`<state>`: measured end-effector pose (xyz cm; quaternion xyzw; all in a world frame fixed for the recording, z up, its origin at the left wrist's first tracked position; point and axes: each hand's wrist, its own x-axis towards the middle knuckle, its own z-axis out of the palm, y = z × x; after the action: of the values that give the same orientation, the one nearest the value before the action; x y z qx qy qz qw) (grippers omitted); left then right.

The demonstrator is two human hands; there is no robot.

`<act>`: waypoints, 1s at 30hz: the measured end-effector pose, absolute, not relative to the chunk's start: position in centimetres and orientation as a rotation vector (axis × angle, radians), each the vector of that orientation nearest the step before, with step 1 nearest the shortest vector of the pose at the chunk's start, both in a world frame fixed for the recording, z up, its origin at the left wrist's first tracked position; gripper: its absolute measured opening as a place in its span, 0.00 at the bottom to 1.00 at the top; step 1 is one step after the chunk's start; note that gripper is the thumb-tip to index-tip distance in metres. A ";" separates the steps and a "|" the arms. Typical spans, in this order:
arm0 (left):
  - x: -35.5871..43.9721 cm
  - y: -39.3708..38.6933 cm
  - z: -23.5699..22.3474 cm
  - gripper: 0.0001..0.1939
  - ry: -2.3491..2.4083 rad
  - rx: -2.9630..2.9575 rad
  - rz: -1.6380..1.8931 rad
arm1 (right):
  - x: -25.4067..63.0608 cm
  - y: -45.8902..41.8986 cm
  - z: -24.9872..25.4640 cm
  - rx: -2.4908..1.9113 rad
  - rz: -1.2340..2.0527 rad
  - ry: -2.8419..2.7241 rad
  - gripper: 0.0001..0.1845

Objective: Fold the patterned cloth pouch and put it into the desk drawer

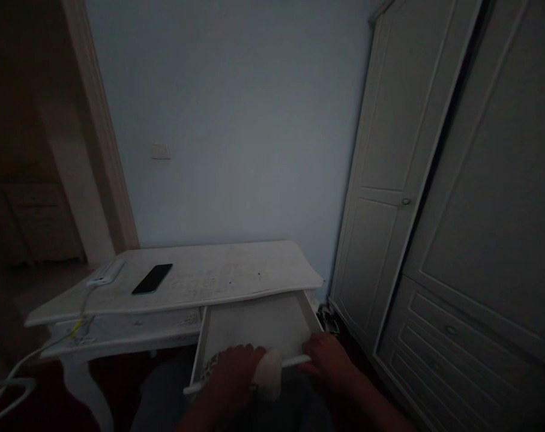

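One hand (236, 372), the left, clutches a pale cloth (269, 377); the right hand (329, 358) grips the drawer front (294, 361), best braced steady.

The person's hands (327, 362) are bare, fingers uncovered, and the forearms (369, 393) are bare too as far as they show. Plain-looking, dark blue-grey cloth (162, 390) covers the legs; the light is too dim to make out its seams, weave or exact shade.
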<state>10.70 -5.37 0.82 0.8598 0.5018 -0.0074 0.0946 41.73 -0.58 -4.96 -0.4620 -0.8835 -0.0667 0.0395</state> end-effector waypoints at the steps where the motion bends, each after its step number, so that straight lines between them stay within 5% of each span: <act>1: 9.8 -5.8 0.3 0.40 1.534 2.530 -0.034 | 41.7 -0.5 -5.1 -1.416 -0.210 -2.712 0.38; 5: 5.1 -7.6 -2.2 0.48 1.817 2.512 -0.066 | 41.6 -0.6 -5.2 -1.413 -0.224 -2.705 0.37; 14: 6.8 -7.6 -3.4 0.36 1.905 2.620 0.077 | 41.5 -1.0 -4.4 -1.424 -0.192 -2.695 0.38; 17: 8.3 -6.8 -1.7 0.39 1.750 2.509 0.015 | 41.6 -1.0 -4.6 -1.417 -0.177 -2.688 0.37; 22: 6.3 -4.6 1.2 0.18 1.446 2.302 0.386 | 41.8 -0.8 -5.4 -1.441 -0.181 -2.653 0.37; 26: 5.0 -2.3 3.6 0.23 1.390 2.161 0.881 | 41.6 -0.9 -5.3 -1.458 -0.141 -2.680 0.36; 30: 6.1 -1.1 4.6 0.33 1.725 2.428 0.594 | 41.1 -1.3 -4.3 -1.500 -0.103 -2.681 0.34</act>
<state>6.15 -1.06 4.60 0.7983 0.5673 0.1953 0.0521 41.09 -1.31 -4.32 -0.4877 -0.8717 -0.0335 0.0339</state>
